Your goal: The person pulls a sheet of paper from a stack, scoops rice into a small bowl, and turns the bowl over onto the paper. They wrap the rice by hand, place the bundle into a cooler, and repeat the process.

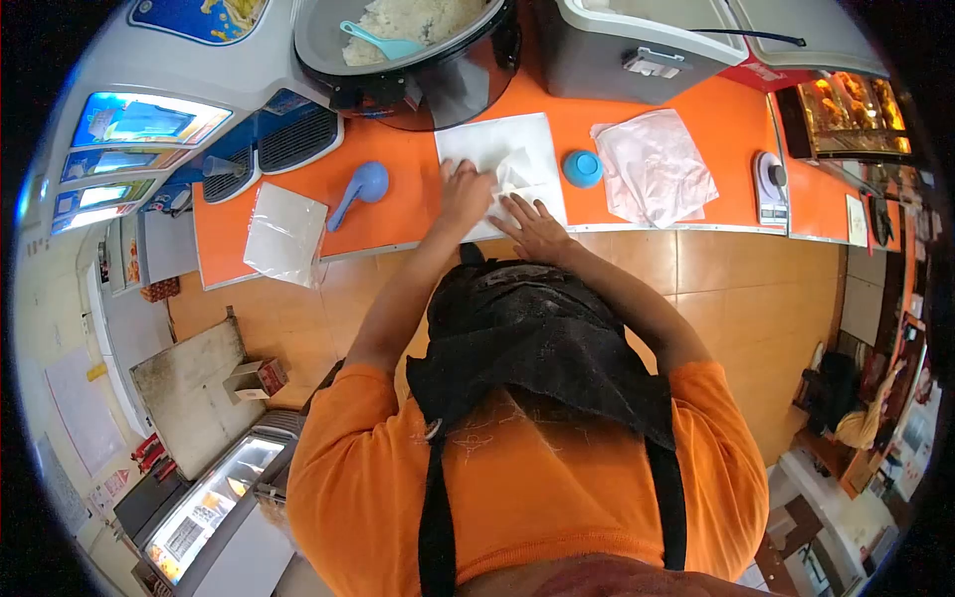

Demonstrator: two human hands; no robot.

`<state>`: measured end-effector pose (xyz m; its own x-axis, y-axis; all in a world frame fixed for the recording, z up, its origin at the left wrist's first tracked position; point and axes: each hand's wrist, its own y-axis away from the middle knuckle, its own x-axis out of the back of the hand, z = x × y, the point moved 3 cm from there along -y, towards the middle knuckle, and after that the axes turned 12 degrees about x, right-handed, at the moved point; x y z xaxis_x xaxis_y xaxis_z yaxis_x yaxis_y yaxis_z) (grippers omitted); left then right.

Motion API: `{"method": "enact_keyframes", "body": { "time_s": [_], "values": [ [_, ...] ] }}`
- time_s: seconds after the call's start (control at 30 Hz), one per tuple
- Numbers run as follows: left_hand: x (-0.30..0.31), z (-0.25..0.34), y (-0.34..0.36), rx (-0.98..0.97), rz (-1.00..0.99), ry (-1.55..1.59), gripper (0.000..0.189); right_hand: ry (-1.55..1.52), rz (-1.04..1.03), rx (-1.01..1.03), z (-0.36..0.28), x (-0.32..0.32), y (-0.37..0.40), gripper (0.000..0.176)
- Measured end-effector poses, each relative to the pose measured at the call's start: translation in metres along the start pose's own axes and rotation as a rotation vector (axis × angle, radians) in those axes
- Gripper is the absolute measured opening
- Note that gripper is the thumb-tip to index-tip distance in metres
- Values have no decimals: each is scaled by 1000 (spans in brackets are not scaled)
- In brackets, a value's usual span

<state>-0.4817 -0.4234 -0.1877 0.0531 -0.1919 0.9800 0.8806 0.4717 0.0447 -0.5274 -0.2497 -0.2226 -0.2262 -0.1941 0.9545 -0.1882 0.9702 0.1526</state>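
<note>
A sheet of white wrapping paper (pixel 542 134) lies at the counter's front edge, with a small folded white piece (pixel 514 171) on it. My left hand (pixel 468 194) rests on the left part of the sheet, fingers slightly bent and apart, its thumb side close to the folded piece. Just below that piece, my right hand (pixel 534 229) lies flat with fingers spread, touching the sheet near its lower edge. Whatever may be inside the folded piece is hidden. A blue rice scoop (pixel 366 184) lies left of the sheet, and a small blue bowl (pixel 583 169) stands to its right.
Behind is a large pot of rice (pixel 418 22) with a light-blue spoon (pixel 382 42), beside a grey cooler box (pixel 632 60). A stack of papers (pixel 657 169) and a kitchen scale (pixel 770 189) sit right. A plastic-wrapped packet (pixel 286 234) and drink dispenser (pixel 298 134) are left.
</note>
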Motion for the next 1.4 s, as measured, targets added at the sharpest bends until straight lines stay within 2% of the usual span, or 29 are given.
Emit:
{"method": "enact_keyframes", "body": {
  "time_s": [0.07,0.13,0.17,0.23,0.27,0.3,0.37,0.4,0.47,0.57,0.63,0.7,0.8,0.87,0.9,0.93,0.97,1.03,1.1,1.13,1.17,1.2,1.23,1.37,1.4],
  "values": [
    [-20,-3,23,28,-5,174,9,-19,-21,22,5,-3,2,80],
    [-38,-3,38,32,42,167,5,-77,171,68,11,-7,5,71],
    [-41,-2,43,34,87,165,7,-78,171,73,20,-14,5,71],
    [-44,-3,45,35,101,198,9,-316,582,-103,46,-14,8,59],
    [-44,-4,45,15,91,206,9,-190,725,-312,45,18,7,53],
    [-45,-4,47,-7,80,214,9,-228,785,-403,58,24,1,50],
    [-46,-4,46,-7,77,207,9,-317,668,-398,87,6,-9,32],
    [-47,-5,48,-10,70,199,8,-321,669,-395,101,2,-4,32],
    [-46,-10,50,-23,55,175,8,-382,668,-294,123,2,10,15],
    [-44,-11,50,-34,17,162,8,-279,689,-246,126,18,44,9],
    [-42,-10,49,-37,-10,166,9,-333,605,-224,127,22,48,15],
    [-41,-9,49,-79,-2,112,9,-207,598,-203,131,24,45,19],
    [-41,-9,52,-144,21,69,9,-214,630,-119,96,45,11,25],
    [-40,-10,55,-171,53,43,8,-210,505,88,59,44,-18,29],
    [-37,-11,57,-188,92,21,7,-145,405,162,53,16,-30,33],
    [-32,-15,61,-197,90,16,7,-106,341,169,45,15,-30,35],
    [-23,-24,68,-140,131,78,7,-68,277,177,35,12,-29,36],
    [-17,-40,64,-86,183,135,8,-63,299,157,35,13,-24,36],
    [-28,-64,63,363,226,277,14,-74,310,140,34,7,-18,36],
    [-30,-68,56,566,146,294,23,-84,287,135,35,5,-17,37],
    [-52,-79,39,566,145,291,23,-92,266,130,35,3,-19,37],
    [-97,-100,22,736,47,528,24,-95,267,130,34,4,-20,37],
    [-108,-103,18,902,-58,767,25,-86,272,131,34,4,-20,36],
    [-111,-99,9,935,-152,919,25,-48,326,147,33,3,-15,34],
    [-100,-98,11,917,32,733,23,-45,327,145,35,2,-15,34]
  ]
}}
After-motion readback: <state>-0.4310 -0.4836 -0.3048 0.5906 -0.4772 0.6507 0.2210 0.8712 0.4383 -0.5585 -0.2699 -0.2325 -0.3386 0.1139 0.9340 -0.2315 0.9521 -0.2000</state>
